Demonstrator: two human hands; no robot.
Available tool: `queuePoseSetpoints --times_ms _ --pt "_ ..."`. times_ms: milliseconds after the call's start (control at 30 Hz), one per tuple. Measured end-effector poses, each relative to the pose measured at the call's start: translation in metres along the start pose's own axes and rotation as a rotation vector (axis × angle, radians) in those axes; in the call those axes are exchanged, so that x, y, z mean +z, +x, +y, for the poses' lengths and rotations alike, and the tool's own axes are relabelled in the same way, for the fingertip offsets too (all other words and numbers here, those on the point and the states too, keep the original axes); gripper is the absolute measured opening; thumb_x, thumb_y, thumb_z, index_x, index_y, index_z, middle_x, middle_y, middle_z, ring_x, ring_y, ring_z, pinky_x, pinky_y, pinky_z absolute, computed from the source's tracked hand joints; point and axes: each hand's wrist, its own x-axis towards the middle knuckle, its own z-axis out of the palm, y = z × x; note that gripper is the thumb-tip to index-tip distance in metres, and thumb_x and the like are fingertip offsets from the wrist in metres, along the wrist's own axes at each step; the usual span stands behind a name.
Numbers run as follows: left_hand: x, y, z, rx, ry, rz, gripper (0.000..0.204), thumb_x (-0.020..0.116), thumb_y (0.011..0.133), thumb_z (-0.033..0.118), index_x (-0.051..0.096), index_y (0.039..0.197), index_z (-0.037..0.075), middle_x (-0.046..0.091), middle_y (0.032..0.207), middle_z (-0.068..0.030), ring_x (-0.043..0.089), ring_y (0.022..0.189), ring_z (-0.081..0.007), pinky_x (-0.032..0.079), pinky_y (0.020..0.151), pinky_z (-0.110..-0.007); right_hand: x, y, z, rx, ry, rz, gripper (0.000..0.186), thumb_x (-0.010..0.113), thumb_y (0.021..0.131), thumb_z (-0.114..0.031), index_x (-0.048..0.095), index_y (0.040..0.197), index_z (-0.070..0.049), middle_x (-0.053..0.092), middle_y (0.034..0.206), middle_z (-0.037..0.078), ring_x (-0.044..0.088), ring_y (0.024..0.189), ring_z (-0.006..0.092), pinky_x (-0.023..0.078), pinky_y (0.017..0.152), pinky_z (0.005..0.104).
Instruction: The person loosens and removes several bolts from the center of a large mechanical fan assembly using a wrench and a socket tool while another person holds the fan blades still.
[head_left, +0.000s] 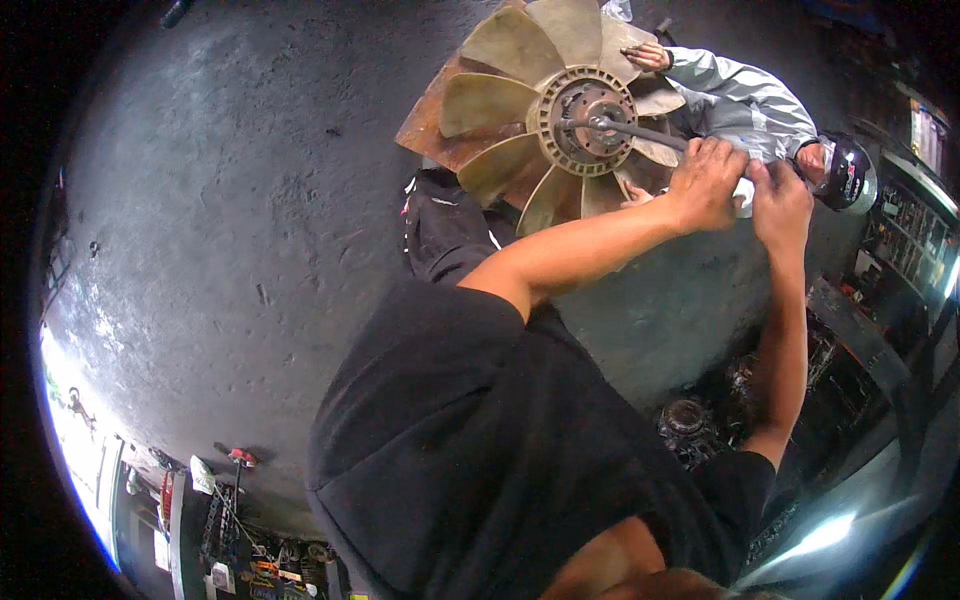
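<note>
Both hands, left hand [706, 183] and right hand [780, 205], grip closed around the wrench handle [645, 133] on the engine fan [560, 105].

Left hand [706, 183] hides the wrench [640, 133] handle end, fan [560, 105] covers most of the rusty plate [432, 125], co-worker's hand [648, 55] partly behind blades.

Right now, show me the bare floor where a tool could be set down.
Bare concrete floor spreads left of the fan. It is crowded right of it: both hands, left and right, grip the wrench, a co-worker's sleeve beside them, engine parts below.
</note>
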Motion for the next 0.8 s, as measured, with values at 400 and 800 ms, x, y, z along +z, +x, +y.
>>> queuePoseSetpoints --times_ms 400,800 --pt "0.006 0.01 -0.014 -0.166 -0.107 -0.374 0.028 0.07 0.061 0.02 0.065 0.085 0.006 0.064 0.072 -0.0181 0.063 0.072 -0.0366 0.046 0.07 -0.047 0.018 -0.013 0.025 -0.156 -0.005 0.129 0.02 0.06 0.088 -0.015 0.058 0.102 -0.001 0.064 0.084 0.021 0.062 0.08 0.042 0.049 0.071 0.0431" --pt "0.006 0.035 -0.039 -0.24 -0.267 -0.768 0.024 0.07 0.065 0.028 0.069 0.08 0.008 0.066 0.075 -0.0168 0.066 0.078 -0.0352 0.051 0.069 -0.047 0.008 0.002 0.015 -0.468 0.088 0.096 0.02 0.057 0.09 -0.017 0.058 0.103 -0.001 0.064 0.092 0.02 0.062 0.082 0.0423 0.048 0.07 0.0467"
